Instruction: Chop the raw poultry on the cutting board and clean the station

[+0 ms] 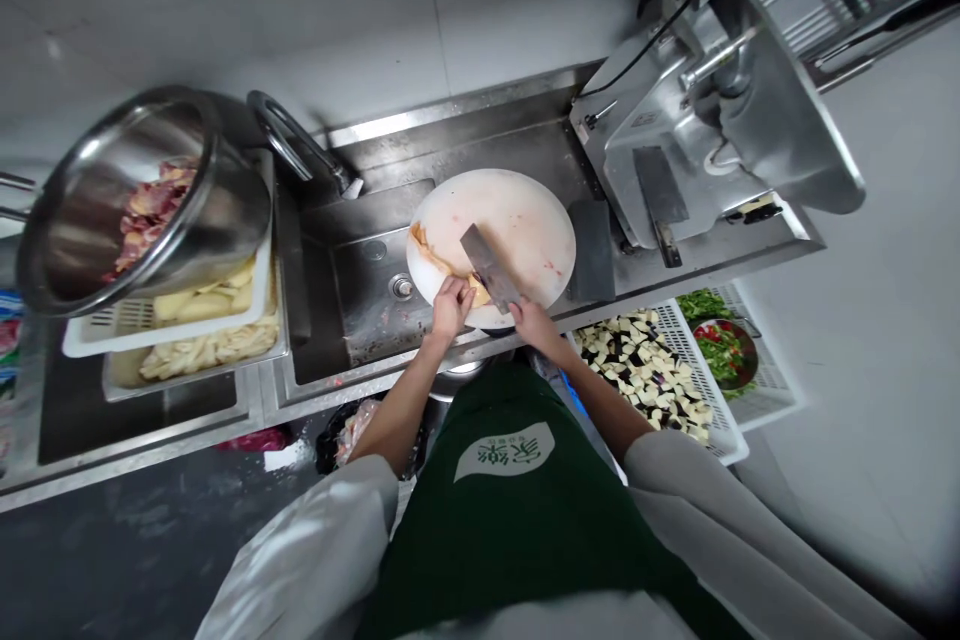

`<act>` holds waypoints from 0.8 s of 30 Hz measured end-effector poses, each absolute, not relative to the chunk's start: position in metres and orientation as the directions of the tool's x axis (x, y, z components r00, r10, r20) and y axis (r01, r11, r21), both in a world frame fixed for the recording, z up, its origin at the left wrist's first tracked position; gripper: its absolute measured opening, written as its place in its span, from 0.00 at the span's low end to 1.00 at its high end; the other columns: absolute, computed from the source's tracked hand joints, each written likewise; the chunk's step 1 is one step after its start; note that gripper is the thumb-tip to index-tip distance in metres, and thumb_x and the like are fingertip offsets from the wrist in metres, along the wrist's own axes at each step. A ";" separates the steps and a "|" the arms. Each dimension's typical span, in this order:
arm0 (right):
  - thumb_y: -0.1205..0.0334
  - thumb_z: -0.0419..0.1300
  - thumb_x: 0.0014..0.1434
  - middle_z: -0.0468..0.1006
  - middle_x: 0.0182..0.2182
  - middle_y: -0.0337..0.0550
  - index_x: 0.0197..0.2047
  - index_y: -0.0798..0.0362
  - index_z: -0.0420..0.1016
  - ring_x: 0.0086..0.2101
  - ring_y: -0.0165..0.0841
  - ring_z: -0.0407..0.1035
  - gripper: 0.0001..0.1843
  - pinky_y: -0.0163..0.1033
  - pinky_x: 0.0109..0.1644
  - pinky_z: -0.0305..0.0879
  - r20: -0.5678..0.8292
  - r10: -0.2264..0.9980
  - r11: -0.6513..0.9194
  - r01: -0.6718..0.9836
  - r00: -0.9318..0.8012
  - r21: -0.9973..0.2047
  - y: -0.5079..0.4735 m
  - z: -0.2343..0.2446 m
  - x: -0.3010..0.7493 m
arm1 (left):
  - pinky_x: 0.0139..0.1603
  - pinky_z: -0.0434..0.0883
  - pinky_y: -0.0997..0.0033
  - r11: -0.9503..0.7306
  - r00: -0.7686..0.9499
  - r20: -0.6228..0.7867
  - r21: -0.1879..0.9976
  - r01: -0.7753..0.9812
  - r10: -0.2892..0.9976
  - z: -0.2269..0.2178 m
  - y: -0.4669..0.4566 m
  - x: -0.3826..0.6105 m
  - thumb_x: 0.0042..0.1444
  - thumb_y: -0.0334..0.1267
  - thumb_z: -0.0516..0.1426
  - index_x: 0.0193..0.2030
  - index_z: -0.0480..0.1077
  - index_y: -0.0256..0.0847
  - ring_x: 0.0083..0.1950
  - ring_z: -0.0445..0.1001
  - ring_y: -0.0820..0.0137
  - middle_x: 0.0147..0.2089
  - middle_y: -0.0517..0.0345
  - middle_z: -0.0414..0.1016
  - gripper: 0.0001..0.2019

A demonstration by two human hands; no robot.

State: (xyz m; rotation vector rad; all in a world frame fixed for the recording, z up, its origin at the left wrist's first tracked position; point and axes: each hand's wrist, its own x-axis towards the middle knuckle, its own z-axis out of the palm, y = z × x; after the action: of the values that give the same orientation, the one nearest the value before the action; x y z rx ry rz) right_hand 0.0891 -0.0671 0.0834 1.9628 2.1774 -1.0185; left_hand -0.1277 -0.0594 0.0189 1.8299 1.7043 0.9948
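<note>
A round white cutting board (517, 210) lies across the sink's right edge. My right hand (534, 328) is wrapped round the handle of a cleaver (487, 265), whose broad blade rests over the board, pointing up and left. My left hand (451, 308) pinches a yellowish, skin-covered piece of meat (478, 292) at the board's near edge, just left of the blade. A thin yellowish strip of skin or meat (421, 242) trails along the board's left rim. Small reddish scraps dot the board. Where the blade meets the meat is hard to make out.
Left of the sink (360, 320), a steel bowl (240, 210) of raw meat chunks sits over a white basket (90, 335) of peeled potatoes. A faucet (300, 135) stands behind. At right are a metal slicing machine (810, 120), a second cleaver (660, 185) and a basket of cut eggplant (645, 370).
</note>
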 end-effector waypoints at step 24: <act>0.61 0.45 0.77 0.82 0.51 0.62 0.68 0.62 0.63 0.52 0.46 0.78 0.23 0.42 0.53 0.69 -0.524 0.821 0.003 0.920 -0.226 -0.392 -0.069 0.093 0.057 | 0.47 0.73 0.62 0.200 -0.594 0.248 0.786 0.586 0.765 0.016 -0.169 -0.163 0.71 0.48 0.52 0.40 0.73 0.42 0.41 0.74 0.63 0.39 0.51 0.75 0.14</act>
State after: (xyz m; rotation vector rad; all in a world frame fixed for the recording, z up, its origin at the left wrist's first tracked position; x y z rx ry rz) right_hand 0.0565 -0.0689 0.0935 1.8569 2.1170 -1.0268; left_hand -0.1631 -0.1693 0.0164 1.3001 2.2728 1.3448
